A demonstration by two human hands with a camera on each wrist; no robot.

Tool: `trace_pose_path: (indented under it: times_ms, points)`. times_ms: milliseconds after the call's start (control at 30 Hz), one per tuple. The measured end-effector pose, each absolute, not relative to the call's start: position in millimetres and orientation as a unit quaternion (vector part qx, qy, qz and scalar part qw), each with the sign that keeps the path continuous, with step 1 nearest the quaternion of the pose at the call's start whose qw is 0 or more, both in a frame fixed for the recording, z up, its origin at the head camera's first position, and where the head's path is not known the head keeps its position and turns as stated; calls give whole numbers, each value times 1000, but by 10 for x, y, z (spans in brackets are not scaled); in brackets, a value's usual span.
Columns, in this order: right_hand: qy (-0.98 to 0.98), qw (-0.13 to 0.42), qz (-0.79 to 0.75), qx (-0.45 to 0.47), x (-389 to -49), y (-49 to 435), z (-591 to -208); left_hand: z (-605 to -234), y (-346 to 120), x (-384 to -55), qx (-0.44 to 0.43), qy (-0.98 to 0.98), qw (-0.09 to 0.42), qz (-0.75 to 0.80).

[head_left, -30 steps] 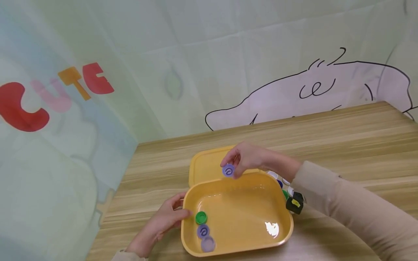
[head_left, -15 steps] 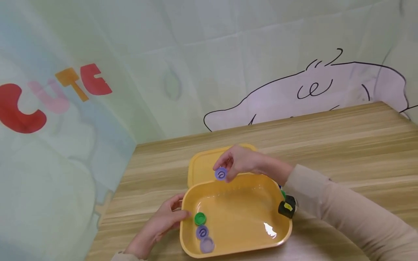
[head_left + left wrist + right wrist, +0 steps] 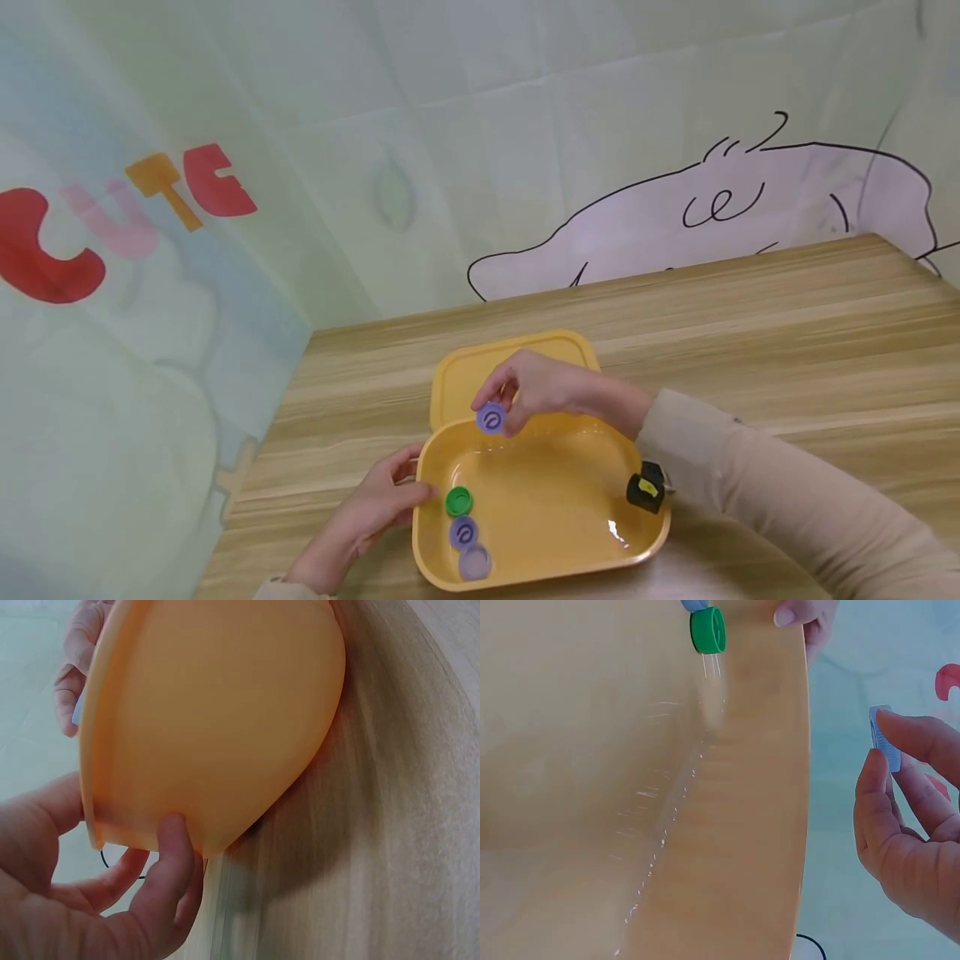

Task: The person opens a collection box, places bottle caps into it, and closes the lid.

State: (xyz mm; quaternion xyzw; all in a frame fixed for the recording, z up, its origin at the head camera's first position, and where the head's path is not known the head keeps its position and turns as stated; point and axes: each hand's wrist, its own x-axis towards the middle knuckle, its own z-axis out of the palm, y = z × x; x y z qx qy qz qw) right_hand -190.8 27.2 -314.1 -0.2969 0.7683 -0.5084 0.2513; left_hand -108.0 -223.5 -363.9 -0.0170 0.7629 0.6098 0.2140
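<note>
A purple bottle cap (image 3: 491,417) with a dark swirl mark is pinched between the thumb and fingers of my right hand (image 3: 536,383). The hand holds it over the far rim of a yellow plastic box (image 3: 555,575). At the box's left side my left hand (image 3: 386,492) grips the wall, its thumb over the rim and its fingers against the outside, as the left wrist view shows. Inside, along the left wall, lie a green cap (image 3: 459,502), a purple cap (image 3: 463,533) with a swirl and a pale translucent cap (image 3: 475,562), in a row.
Behind the box a yellow lid (image 3: 457,375) lies on the wooden table (image 3: 360,392). A black device (image 3: 647,488) with a yellow mark is at the right wrist, over the box's right edge. A printed cloth backdrop (image 3: 420,167) rises beyond the table.
My right hand has moved left and a little nearer with the purple cap. The caps right of the box are now hidden behind the right arm. My left hand keeps its place.
</note>
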Motion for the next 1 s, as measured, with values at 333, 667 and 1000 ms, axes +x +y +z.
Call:
trace_pose_path:
  times_ms: [333,667,1000]
  points:
    - [747,276,-508,-328,-1839,159,-3263,-3643,-2238,-1085,-17,764,216,608]
    - [707,314,-510,-375,-1776,96,-3430,-3639,-2236,-1080,-10,755,217,619]
    - [732,331,-460,-377,-1724,18,-3582,-3646,-2237,-1070,-7,755,218,619]
